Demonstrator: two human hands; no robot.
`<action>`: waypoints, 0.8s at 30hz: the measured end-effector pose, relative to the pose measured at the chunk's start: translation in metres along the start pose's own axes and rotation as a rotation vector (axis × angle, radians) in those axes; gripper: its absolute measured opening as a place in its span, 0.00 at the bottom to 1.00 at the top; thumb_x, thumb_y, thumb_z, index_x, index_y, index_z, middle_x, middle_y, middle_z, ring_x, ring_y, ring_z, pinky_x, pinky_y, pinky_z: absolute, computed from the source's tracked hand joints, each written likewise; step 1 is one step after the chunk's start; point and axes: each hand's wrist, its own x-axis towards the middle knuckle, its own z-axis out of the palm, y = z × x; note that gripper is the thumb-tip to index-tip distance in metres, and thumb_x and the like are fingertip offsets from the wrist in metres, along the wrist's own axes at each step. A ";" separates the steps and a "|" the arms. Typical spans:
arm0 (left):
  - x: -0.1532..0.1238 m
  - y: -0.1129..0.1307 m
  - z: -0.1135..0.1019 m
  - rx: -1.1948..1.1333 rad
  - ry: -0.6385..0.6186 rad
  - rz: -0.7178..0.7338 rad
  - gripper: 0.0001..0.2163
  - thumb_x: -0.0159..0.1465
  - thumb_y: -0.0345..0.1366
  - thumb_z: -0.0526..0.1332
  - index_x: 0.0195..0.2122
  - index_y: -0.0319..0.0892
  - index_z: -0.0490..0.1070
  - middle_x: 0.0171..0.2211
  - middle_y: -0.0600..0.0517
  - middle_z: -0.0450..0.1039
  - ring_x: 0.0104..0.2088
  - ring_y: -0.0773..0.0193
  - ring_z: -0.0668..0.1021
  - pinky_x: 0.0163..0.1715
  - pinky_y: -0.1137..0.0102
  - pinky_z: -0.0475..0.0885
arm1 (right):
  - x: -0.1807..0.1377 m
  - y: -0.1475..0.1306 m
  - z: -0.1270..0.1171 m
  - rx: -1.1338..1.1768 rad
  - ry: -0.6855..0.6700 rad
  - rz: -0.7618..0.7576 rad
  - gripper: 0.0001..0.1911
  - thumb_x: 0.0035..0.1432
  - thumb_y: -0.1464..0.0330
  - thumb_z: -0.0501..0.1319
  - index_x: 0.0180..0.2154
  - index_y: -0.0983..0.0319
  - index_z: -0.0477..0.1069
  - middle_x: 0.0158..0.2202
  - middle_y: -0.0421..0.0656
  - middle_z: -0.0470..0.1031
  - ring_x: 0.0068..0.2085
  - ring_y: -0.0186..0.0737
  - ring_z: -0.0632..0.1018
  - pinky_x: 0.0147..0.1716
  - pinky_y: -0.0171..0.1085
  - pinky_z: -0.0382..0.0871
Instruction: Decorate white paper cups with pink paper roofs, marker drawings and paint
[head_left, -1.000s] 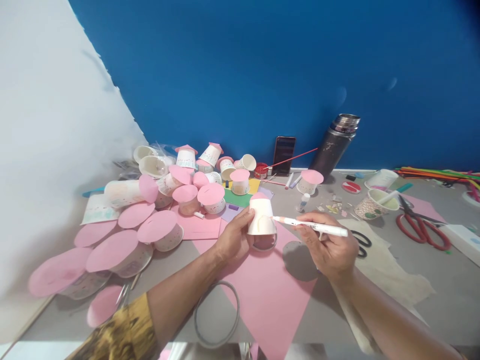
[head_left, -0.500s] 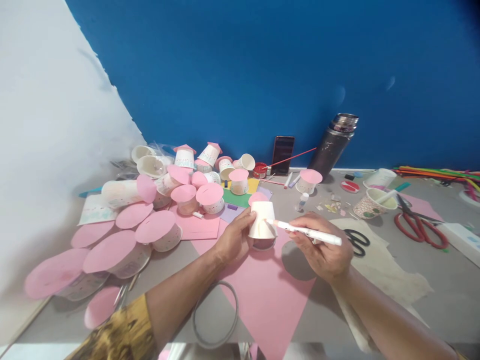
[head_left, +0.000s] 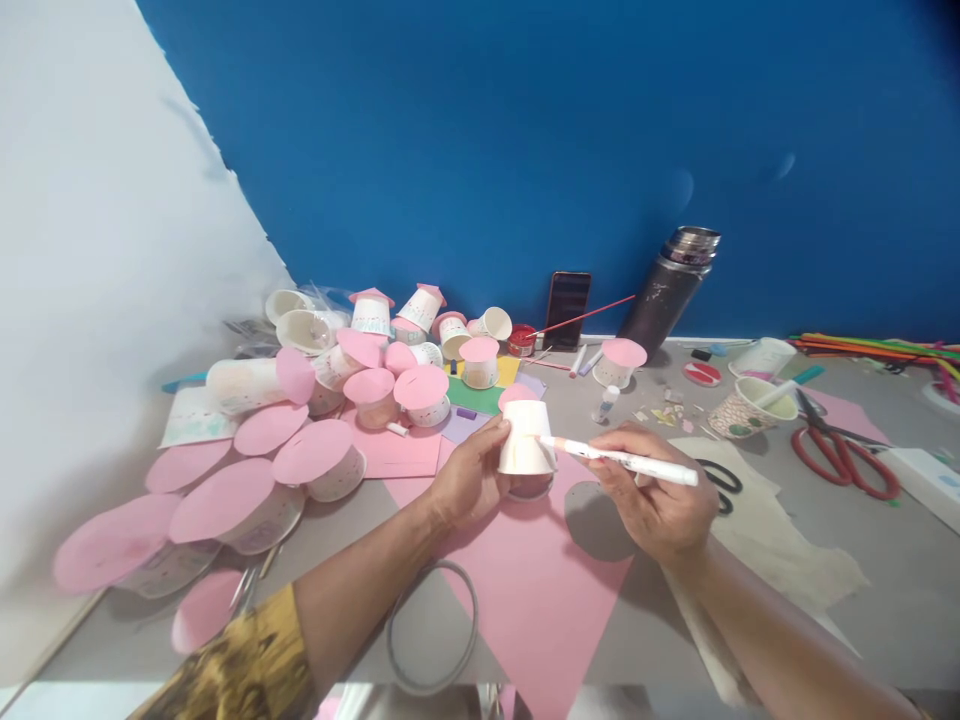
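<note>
Gripping upturned white paper cup [head_left: 525, 438], pink disc top; marker [head_left: 622, 460] tip touching.

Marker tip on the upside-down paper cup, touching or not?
Touching. In the head view the marker in the right hand meets the side of the paper cup, which the left hand grips.
</note>
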 end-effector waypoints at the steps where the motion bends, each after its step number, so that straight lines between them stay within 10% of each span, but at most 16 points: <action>1: 0.000 0.000 0.000 0.008 -0.007 -0.001 0.15 0.68 0.40 0.64 0.51 0.37 0.74 0.48 0.38 0.80 0.45 0.48 0.83 0.50 0.52 0.79 | 0.001 -0.001 0.000 0.002 -0.008 0.001 0.03 0.67 0.69 0.64 0.40 0.58 0.77 0.30 0.41 0.81 0.26 0.38 0.78 0.27 0.36 0.72; 24: -0.001 0.002 0.001 -0.005 0.005 -0.027 0.19 0.72 0.40 0.58 0.59 0.33 0.70 0.48 0.34 0.81 0.45 0.45 0.84 0.51 0.49 0.78 | -0.001 0.002 0.001 -0.028 0.058 -0.002 0.03 0.68 0.66 0.64 0.40 0.58 0.76 0.30 0.41 0.81 0.27 0.38 0.80 0.28 0.37 0.75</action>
